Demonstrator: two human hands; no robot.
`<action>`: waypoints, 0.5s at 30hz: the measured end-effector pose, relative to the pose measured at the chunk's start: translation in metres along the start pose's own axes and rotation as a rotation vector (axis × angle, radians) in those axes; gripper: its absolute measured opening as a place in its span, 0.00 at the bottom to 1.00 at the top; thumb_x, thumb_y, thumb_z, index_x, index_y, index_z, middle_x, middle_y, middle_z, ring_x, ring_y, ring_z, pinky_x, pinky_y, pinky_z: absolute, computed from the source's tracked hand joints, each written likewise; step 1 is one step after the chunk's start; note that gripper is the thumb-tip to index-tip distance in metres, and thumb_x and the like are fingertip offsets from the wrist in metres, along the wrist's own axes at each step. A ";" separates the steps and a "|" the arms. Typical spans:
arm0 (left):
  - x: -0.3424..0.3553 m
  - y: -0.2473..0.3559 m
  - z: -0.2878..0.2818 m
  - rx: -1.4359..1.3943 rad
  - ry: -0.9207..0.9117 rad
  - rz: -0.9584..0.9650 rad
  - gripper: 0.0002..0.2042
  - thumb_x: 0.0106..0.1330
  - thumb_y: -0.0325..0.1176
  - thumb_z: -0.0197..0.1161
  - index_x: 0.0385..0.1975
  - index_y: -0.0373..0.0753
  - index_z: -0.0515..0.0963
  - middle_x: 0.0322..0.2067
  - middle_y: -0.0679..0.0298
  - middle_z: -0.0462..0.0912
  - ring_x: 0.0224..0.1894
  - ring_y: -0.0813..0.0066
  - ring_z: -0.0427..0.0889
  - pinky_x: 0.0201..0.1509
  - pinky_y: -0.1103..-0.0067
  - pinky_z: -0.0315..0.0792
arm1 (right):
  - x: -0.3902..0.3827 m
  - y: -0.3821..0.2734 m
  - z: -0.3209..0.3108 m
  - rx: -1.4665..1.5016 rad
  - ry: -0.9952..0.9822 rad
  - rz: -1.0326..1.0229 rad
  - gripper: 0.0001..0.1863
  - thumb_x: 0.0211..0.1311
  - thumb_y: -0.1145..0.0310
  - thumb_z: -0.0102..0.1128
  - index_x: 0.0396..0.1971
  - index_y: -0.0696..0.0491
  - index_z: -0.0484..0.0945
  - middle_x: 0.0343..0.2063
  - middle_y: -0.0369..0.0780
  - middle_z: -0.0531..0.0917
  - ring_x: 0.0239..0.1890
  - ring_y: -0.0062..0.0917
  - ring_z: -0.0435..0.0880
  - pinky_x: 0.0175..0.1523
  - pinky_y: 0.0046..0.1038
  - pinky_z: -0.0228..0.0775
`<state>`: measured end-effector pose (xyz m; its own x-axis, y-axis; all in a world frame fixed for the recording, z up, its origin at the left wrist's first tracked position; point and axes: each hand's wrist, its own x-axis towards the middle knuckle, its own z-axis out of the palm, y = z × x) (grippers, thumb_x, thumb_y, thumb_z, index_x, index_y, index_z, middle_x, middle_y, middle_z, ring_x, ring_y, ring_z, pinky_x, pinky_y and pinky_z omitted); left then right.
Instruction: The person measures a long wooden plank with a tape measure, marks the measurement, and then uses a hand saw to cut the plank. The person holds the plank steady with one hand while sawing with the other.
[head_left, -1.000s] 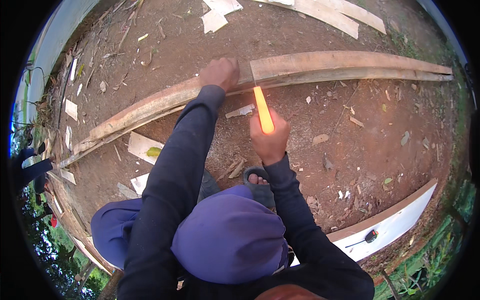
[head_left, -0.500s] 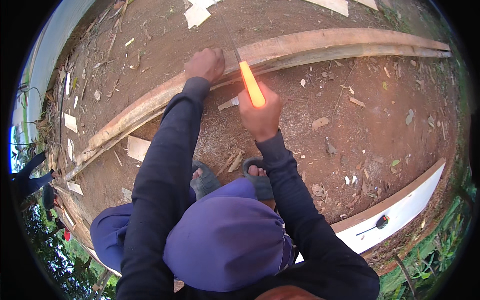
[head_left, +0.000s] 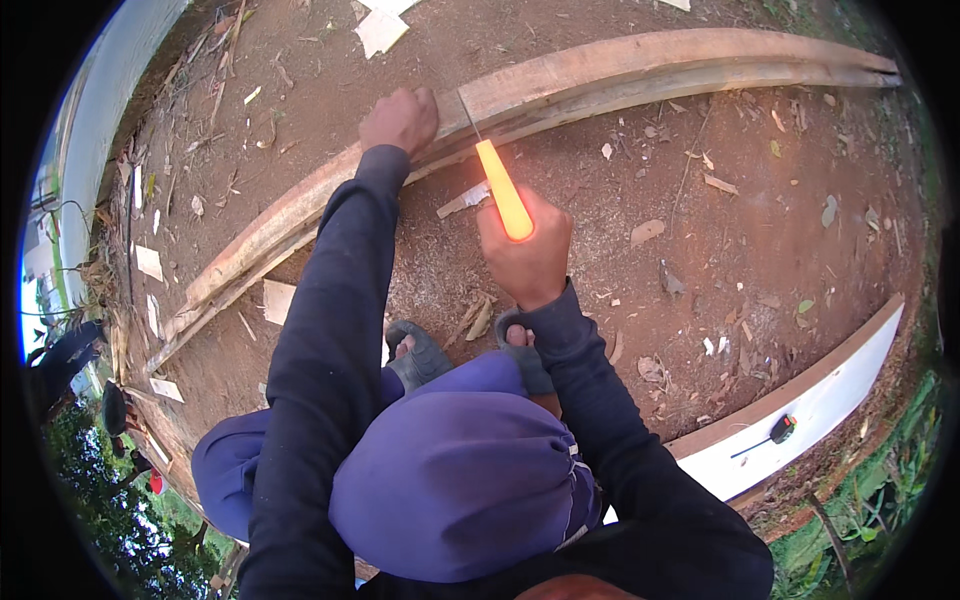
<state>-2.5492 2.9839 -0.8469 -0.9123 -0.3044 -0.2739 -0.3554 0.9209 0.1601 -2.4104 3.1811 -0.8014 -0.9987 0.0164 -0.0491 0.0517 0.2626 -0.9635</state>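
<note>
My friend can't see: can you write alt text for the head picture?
A person's right hand grips a yellow-handled handsaw, its blade across a long wooden beam. The left hand rests on the beam; wood scraps lie on reddish dirt.

Two bare hands (head_left: pixel 400 121) (head_left: pixel 528 255), one orange-handled metal saw (head_left: pixel 506 190), two dark grey sandals (head_left: pixel 426 366) (head_left: pixel 537 372), one long white board (head_left: pixel 835 405) and one small black-and-red tool (head_left: pixel 783 428) are showing.
</note>
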 end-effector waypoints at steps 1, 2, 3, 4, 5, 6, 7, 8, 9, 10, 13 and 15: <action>-0.013 -0.003 0.008 -0.003 -0.038 -0.014 0.27 0.72 0.48 0.41 0.40 0.32 0.84 0.44 0.37 0.84 0.50 0.37 0.83 0.57 0.53 0.74 | -0.016 -0.002 -0.009 0.002 -0.039 0.087 0.06 0.54 0.74 0.63 0.23 0.58 0.76 0.14 0.46 0.76 0.16 0.36 0.80 0.24 0.34 0.70; -0.017 -0.003 0.004 -0.007 -0.054 -0.021 0.27 0.72 0.48 0.41 0.40 0.32 0.84 0.44 0.38 0.84 0.50 0.37 0.83 0.57 0.54 0.74 | -0.026 -0.004 -0.017 0.010 -0.069 0.155 0.07 0.53 0.73 0.64 0.23 0.58 0.76 0.14 0.47 0.76 0.17 0.40 0.83 0.24 0.36 0.72; -0.013 -0.005 -0.001 -0.008 -0.050 -0.033 0.27 0.72 0.48 0.41 0.40 0.32 0.85 0.44 0.38 0.84 0.49 0.38 0.83 0.57 0.54 0.75 | -0.052 -0.001 -0.031 -0.033 -0.071 0.106 0.05 0.54 0.74 0.63 0.25 0.59 0.77 0.16 0.47 0.78 0.19 0.39 0.84 0.26 0.35 0.74; -0.010 -0.005 -0.004 -0.008 -0.019 -0.012 0.27 0.72 0.48 0.41 0.39 0.32 0.85 0.43 0.38 0.85 0.49 0.38 0.83 0.57 0.54 0.75 | -0.090 0.006 -0.054 -0.071 -0.077 0.050 0.04 0.54 0.75 0.62 0.27 0.60 0.79 0.17 0.47 0.80 0.20 0.38 0.86 0.27 0.34 0.76; -0.013 -0.003 -0.003 -0.001 0.003 0.005 0.27 0.72 0.48 0.42 0.38 0.32 0.85 0.42 0.38 0.85 0.48 0.37 0.84 0.57 0.54 0.75 | -0.122 0.013 -0.074 -0.008 -0.078 0.067 0.07 0.54 0.78 0.61 0.33 0.62 0.81 0.21 0.46 0.84 0.23 0.35 0.88 0.30 0.32 0.79; -0.016 -0.002 -0.003 0.012 0.028 0.018 0.27 0.71 0.48 0.42 0.37 0.32 0.85 0.41 0.38 0.85 0.47 0.37 0.84 0.57 0.55 0.75 | -0.136 0.004 -0.091 -0.049 -0.078 0.068 0.08 0.55 0.79 0.60 0.35 0.63 0.82 0.22 0.46 0.86 0.24 0.33 0.89 0.32 0.31 0.80; -0.016 0.001 0.001 0.012 0.027 -0.051 0.26 0.71 0.47 0.42 0.36 0.32 0.85 0.40 0.38 0.85 0.46 0.38 0.84 0.57 0.55 0.75 | -0.127 -0.003 -0.089 -0.031 -0.081 0.038 0.08 0.55 0.80 0.59 0.35 0.63 0.82 0.23 0.45 0.86 0.24 0.33 0.89 0.32 0.31 0.80; -0.021 -0.001 0.005 0.004 0.008 -0.059 0.26 0.71 0.47 0.43 0.36 0.32 0.85 0.40 0.38 0.85 0.46 0.38 0.84 0.57 0.55 0.75 | -0.119 -0.013 -0.081 -0.031 -0.073 0.027 0.08 0.55 0.80 0.59 0.35 0.63 0.83 0.23 0.45 0.86 0.24 0.32 0.89 0.32 0.31 0.80; -0.023 0.001 0.005 -0.012 0.007 -0.057 0.26 0.71 0.47 0.43 0.36 0.32 0.85 0.40 0.39 0.85 0.46 0.38 0.84 0.56 0.55 0.75 | -0.097 -0.001 -0.061 0.047 -0.065 0.056 0.05 0.54 0.79 0.60 0.31 0.62 0.82 0.21 0.45 0.84 0.21 0.33 0.87 0.28 0.31 0.77; -0.021 0.004 -0.001 -0.027 0.028 -0.062 0.26 0.71 0.47 0.43 0.36 0.32 0.85 0.41 0.39 0.85 0.46 0.38 0.84 0.56 0.55 0.75 | -0.059 0.012 -0.037 -0.096 -0.108 0.038 0.05 0.56 0.75 0.62 0.25 0.61 0.78 0.16 0.44 0.79 0.19 0.27 0.84 0.26 0.28 0.72; -0.021 0.006 0.007 0.047 0.091 0.145 0.27 0.71 0.47 0.43 0.36 0.31 0.85 0.41 0.39 0.85 0.46 0.38 0.84 0.57 0.55 0.75 | 0.023 0.006 0.016 -0.009 0.062 -0.093 0.10 0.57 0.73 0.63 0.20 0.58 0.73 0.13 0.44 0.73 0.14 0.26 0.74 0.22 0.30 0.64; -0.021 -0.001 0.006 0.013 0.016 0.040 0.27 0.71 0.48 0.43 0.37 0.31 0.85 0.41 0.39 0.85 0.47 0.38 0.84 0.57 0.56 0.75 | 0.020 0.002 0.015 0.021 0.032 -0.041 0.10 0.58 0.72 0.63 0.21 0.58 0.73 0.12 0.43 0.73 0.15 0.25 0.75 0.23 0.31 0.65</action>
<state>-2.5288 2.9909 -0.8466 -0.9287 -0.2715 -0.2525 -0.3164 0.9353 0.1582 -2.4305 3.1679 -0.8083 -0.9993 0.0369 -0.0017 0.0107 0.2435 -0.9698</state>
